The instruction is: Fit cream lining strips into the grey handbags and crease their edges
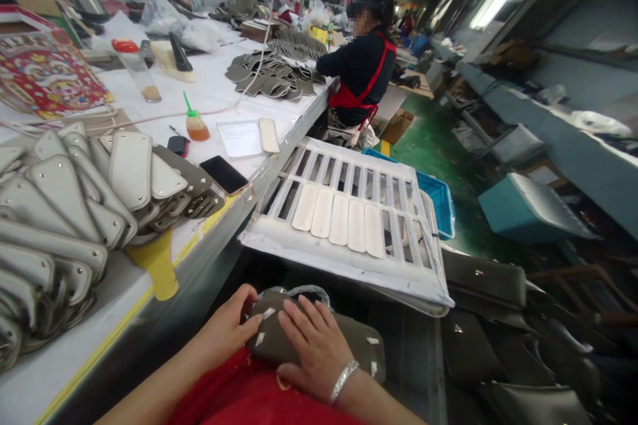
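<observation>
An olive-grey leather-like piece (339,329) with rounded corners and small white bits of tape rests on my lap, over red cloth. At its left end, my left hand (232,319) has thumb and bent fingers closed on the edge, beside one strip of tape. My right hand (319,345) lies flat across the middle of the piece, fingers stretched out, a silver bracelet on the wrist. Behind the piece shows part of a clear plastic-like loop (312,292). What lies under the piece is hidden.
A slatted white rack (309,255) holding several pale oblong pieces (339,219) stands ahead. Left, the worktable carries stacked grey panels (74,199), a phone (224,174) and a glue bottle (197,127). Dark olive bags (483,279) lie right. A co-worker (361,66) sits beyond.
</observation>
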Motion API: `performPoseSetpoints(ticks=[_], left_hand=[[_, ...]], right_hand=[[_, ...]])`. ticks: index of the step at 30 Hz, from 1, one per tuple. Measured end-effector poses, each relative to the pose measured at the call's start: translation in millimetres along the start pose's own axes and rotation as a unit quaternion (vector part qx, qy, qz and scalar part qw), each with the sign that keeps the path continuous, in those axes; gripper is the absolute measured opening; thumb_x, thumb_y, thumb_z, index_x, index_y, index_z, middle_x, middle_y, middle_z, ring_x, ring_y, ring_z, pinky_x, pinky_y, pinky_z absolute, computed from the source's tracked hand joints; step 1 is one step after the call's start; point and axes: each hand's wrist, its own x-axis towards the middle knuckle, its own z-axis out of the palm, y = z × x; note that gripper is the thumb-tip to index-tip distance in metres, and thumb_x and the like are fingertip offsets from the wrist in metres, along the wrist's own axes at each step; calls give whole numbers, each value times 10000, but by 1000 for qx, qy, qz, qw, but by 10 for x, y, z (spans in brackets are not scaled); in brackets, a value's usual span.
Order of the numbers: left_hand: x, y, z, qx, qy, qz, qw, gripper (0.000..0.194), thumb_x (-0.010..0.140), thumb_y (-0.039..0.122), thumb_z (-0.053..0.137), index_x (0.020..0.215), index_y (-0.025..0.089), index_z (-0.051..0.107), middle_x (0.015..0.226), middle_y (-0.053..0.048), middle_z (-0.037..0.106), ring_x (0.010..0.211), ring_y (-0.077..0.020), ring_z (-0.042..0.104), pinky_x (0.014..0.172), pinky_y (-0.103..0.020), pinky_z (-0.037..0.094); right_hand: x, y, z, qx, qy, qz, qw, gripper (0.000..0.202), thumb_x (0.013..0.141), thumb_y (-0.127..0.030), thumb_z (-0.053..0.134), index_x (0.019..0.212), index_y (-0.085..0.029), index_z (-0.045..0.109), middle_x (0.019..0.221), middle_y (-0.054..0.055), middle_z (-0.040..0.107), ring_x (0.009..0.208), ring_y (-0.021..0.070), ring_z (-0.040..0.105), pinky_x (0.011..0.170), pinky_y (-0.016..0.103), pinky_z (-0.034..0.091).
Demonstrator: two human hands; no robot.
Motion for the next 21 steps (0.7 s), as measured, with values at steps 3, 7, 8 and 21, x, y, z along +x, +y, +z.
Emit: performPoseSetpoints(ticks=[3,7,8,21], left_hand=[[-1,35,-73,41,-16,6,999,214,796,299,443,988,206,426,840,-7,555,794,-184,560,746,-326,448],[-31,98,-149,171,4,68,983,521,777,351,515,1244,180,359,1216,-120,493,1097,-250,493,944,-410,392],[-37,117,-127,201,9,102,974,596,767,372,539,1291,185,326,1295,-128,440,1169,-260,440,989,-421,356],[164,168,245,256,-72,227,937,820,472,382,752,1203,189,432,1221,-103,500,1129,-295,426,979,-438,356]], right_hand=[[-44,19,-85,18,-16,9,1000,716,813,-647,395,1405,-284,219,1472,0,202,1336,292,137,1064,544,142],[-192,151,-219,40,-17,15,999,815,757,-717,403,1392,-226,266,1452,64,256,1318,267,208,1081,483,155],[-260,203,-228,36,-10,26,999,878,729,-733,427,1398,-192,251,1450,91,253,1315,272,214,1084,477,147],[-434,346,-166,26,50,120,991,856,571,-620,665,1246,-160,413,1182,107,503,1059,279,437,944,429,303]])
